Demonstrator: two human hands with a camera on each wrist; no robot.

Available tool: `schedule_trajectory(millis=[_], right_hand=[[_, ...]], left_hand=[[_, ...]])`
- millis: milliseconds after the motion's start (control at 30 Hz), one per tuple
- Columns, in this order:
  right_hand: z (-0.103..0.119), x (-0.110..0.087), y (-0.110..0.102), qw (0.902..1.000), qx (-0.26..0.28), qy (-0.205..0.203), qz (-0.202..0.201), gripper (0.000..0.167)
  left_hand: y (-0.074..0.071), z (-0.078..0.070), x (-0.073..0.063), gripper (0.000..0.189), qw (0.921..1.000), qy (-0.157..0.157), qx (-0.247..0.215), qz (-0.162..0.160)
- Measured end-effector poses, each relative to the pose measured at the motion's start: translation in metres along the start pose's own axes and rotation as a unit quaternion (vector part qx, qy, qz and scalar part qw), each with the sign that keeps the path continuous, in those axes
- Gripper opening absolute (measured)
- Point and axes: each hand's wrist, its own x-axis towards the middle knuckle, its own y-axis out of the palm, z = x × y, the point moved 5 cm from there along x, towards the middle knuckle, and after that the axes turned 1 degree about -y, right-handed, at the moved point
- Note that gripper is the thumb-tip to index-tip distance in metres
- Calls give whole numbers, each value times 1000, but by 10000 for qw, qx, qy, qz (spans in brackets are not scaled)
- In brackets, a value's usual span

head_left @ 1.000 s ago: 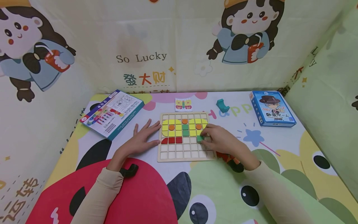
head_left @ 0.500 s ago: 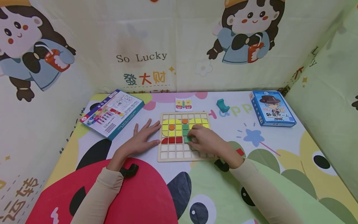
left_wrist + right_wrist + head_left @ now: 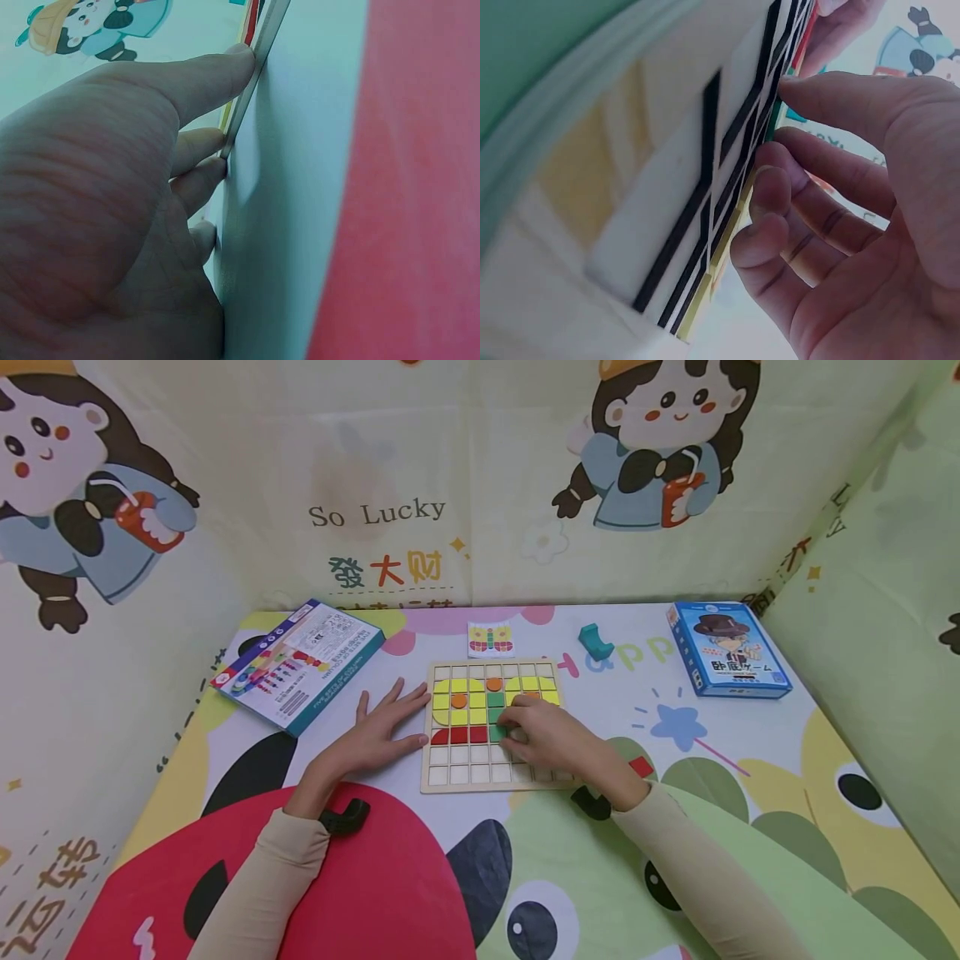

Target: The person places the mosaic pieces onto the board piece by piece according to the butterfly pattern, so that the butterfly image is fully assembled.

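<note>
A wooden grid board (image 3: 480,792) lies mid-table in the head view, its upper cells filled with yellow, orange and green tiles. Red tiles (image 3: 460,736) sit in a row at its left, the outermost with a rounded corner. My left hand (image 3: 378,733) has its fingers spread, and its fingertips touch the board's left edge, as the left wrist view also shows. My right hand (image 3: 551,733) reaches over the board. Its thumb and index finger pinch a green square tile (image 3: 496,734) at the cell right of the red row. This hand covers part of the right-hand cells.
Behind the board lies a small butterfly picture card (image 3: 491,640). A teal curved block (image 3: 595,643) is to its right. A game box (image 3: 300,668) lies at left, a blue box (image 3: 731,652) at right. One loose red tile (image 3: 641,767) shows beside my right wrist.
My right hand has carried the green tile leftward across the board, to the cell below the green column. The left hand has stayed at the board's edge.
</note>
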Motion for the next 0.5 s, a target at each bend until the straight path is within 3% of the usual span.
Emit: schedule_trajectory(millis=[233, 500], right_hand=[[-18, -12, -13, 9998, 128, -16, -146, 24], [-48, -53, -37, 9990, 234, 279, -275, 23]], left_hand=[[0, 0, -1, 84, 10000, 33, 15, 3], [1, 2, 0, 84, 10000, 20, 34, 1]])
